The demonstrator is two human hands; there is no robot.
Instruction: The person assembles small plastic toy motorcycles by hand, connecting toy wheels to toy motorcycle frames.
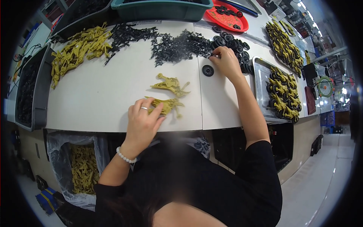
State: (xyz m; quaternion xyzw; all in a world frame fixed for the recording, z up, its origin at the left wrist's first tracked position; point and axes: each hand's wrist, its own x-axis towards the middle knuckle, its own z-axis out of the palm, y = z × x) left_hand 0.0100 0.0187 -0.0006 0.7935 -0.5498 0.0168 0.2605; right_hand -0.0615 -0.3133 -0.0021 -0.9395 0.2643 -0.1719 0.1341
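Note:
My left hand (143, 118), with a ring and a white bead bracelet, has its fingers closed over a yellow plastic toy-vehicle frame piece (168, 106) on the white table. Just beyond it lies a second yellow frame piece (170, 84). My right hand (228, 63) reaches to the far right, thumb and fingers pinched together between a heap of small black plastic parts (177, 48) and a pile of black wheels (231, 42). What the pinch holds is mostly hidden. A single black wheel (208, 70) lies flat on the table, just nearer to me than that hand.
Yellow pieces (81, 47) are heaped at the far left, beside a grey bin (36, 90). A teal bin (162, 12) and a red tray (227, 25) stand at the back. On the right, a metal tray (261, 90) carries wheeled yellow assemblies. A lined bin (60, 166) sits below the table edge.

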